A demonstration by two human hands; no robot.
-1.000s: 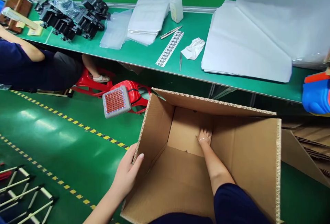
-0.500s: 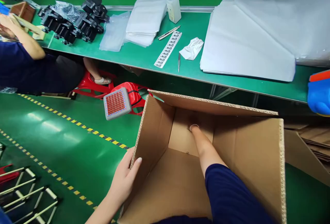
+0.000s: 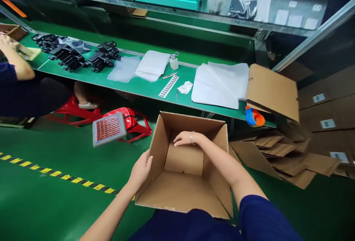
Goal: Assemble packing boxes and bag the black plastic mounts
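A cardboard box (image 3: 181,191) stands open in front of my body, its mouth facing up and its inside bare. My left hand (image 3: 141,168) grips the edge of the box's left wall, thumb on the inner face and the other fingers hidden outside. Over the box's opening, near the far wall, is my right hand (image 3: 183,138), with a thin bracelet at the wrist. Its fingers stretch to the left and hold nothing; whether they touch the cardboard I cannot tell.
Beyond the box runs a green workbench (image 3: 149,89) with white sheets (image 3: 215,85), a pump bottle (image 3: 173,62) and black parts (image 3: 69,56). Flattened cardboard (image 3: 277,156) lies at right. A red stool (image 3: 135,124) with a cushion stands at left, near a seated person (image 3: 16,85).
My right hand has come up from deep in the box to near its opening. The view has drawn back, showing the shelf above the bench. My left hand keeps its grip on the left wall.
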